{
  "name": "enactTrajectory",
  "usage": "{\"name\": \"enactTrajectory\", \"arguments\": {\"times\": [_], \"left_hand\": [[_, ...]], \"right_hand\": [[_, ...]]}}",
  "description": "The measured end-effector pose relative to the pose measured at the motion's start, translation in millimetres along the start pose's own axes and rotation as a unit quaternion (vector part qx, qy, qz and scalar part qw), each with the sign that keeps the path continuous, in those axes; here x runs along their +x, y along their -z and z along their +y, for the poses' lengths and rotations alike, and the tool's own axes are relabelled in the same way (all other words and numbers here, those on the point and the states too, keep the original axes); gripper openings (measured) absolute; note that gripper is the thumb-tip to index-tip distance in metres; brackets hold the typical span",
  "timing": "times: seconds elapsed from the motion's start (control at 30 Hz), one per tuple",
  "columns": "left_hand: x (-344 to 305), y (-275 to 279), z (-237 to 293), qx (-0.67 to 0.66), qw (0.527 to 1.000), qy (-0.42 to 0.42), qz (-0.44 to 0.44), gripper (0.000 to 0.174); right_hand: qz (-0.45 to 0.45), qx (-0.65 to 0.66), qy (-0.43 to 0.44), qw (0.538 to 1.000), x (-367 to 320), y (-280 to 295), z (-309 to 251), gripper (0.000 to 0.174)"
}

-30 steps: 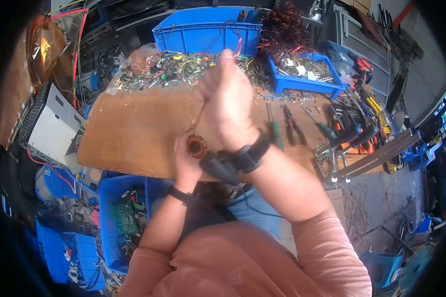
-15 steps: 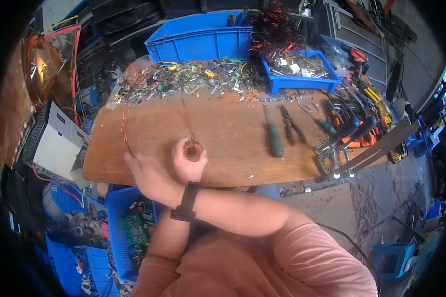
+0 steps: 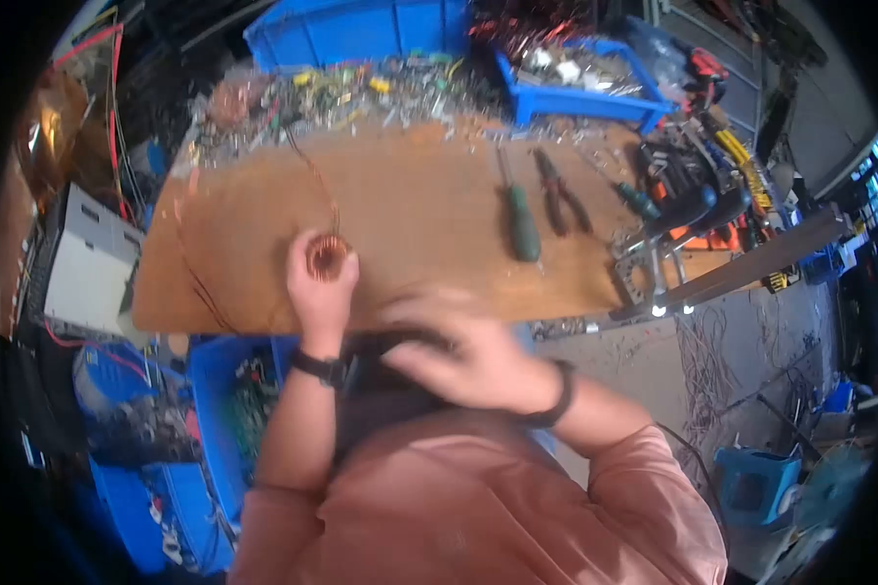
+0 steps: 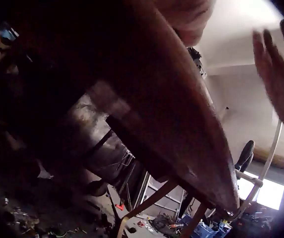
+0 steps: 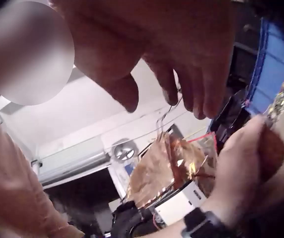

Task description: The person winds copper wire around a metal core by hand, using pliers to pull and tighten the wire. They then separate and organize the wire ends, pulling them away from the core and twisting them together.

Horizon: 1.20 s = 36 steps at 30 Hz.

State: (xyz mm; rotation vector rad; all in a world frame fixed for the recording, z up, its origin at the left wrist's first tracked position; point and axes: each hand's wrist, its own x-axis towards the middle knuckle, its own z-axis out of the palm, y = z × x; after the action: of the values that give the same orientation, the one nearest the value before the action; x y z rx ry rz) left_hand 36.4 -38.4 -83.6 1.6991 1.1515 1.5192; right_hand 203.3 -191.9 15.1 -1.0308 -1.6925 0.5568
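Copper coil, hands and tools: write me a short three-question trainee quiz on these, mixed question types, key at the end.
1. True or false: the left hand grips the copper coil.

2. Fill in the blank: in the head view, the tool lying just left of the pliers is a green-handled ____.

3. Choose one. The right hand is:
A) gripping the pliers
B) resting in the blue tray
C) apart from the copper coil, near the person's shirt

Key:
1. True
2. screwdriver
3. C
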Motion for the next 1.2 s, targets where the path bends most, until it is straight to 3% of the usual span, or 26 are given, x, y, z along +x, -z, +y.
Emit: {"name": "enactTrajectory", "arguments": {"times": [0.03, 0.17, 0.47, 0.73, 1.03, 1.2], "left_hand": [[-1, 1, 12, 0.022, 1.000, -0.017, 0.001, 0.053], [-3, 1, 17, 0.099, 0.995, -0.029, 0.000, 0.047], [-3, 1, 11, 0.154, 0.987, -0.048, 0.018, 0.048], [-5, 4, 3, 0.120, 0.993, -0.020, 0.013, 0.045], [-5, 6, -7, 0.099, 0.995, -0.024, 0.009, 0.045], [-8, 5, -6, 0.055, 0.998, 0.012, 0.011, 0.047]], "right_hand": [[0.054, -0.042, -0.024, 0.997, -18, 15, 11, 0.024], [0.178, -0.069, -0.066, 0.979, -70, 47, 50, 0.014], [0.251, -0.111, 0.014, 0.962, -71, 36, 93, 0.021], [0.191, -0.102, 0.006, 0.976, -76, 41, 97, 0.023], [0.203, -0.132, 0.055, 0.969, -73, 45, 93, 0.020], [0.219, -0.175, 0.026, 0.960, -74, 40, 90, 0.018]]}}
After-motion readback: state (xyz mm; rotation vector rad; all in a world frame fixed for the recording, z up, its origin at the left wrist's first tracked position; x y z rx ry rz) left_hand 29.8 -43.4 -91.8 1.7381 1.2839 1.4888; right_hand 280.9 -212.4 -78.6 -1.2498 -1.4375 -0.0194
